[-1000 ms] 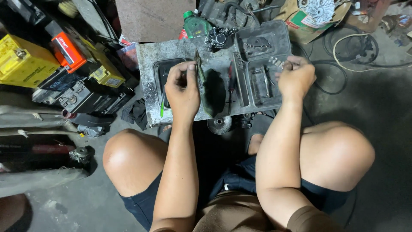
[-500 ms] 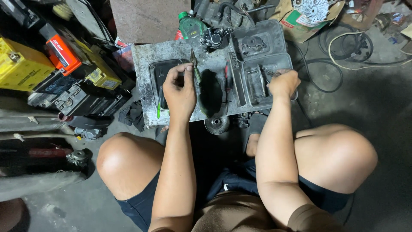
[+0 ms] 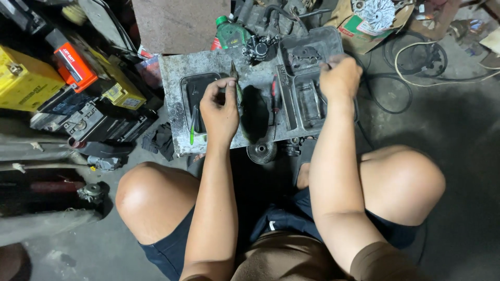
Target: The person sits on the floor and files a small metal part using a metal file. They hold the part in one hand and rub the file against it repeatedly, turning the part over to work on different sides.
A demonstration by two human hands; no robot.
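I squat over a grey metal slab [image 3: 208, 67] on the floor. My left hand [image 3: 220, 112] is closed around a pair of green-handled pliers [image 3: 236, 86], jaws pointing away from me. My right hand [image 3: 339, 77] reaches into the upper of two grey trays [image 3: 312, 49], fingers curled on something small that I cannot make out. A red-handled screwdriver [image 3: 274, 99] lies on the slab between my hands. A dark shallow tray [image 3: 195, 104] sits under my left hand with a green-handled tool [image 3: 192, 127] in it.
Yellow and red batteries [image 3: 31, 83] are stacked at the left. A green bottle [image 3: 229, 34] and a black metal part [image 3: 259, 48] stand at the slab's far edge. Cables [image 3: 411, 67] coil on the floor at right. A round metal disc [image 3: 261, 152] lies by my feet.
My right hand has moved away from me into the upper grey tray. My left hand still holds the pliers, shifted slightly.
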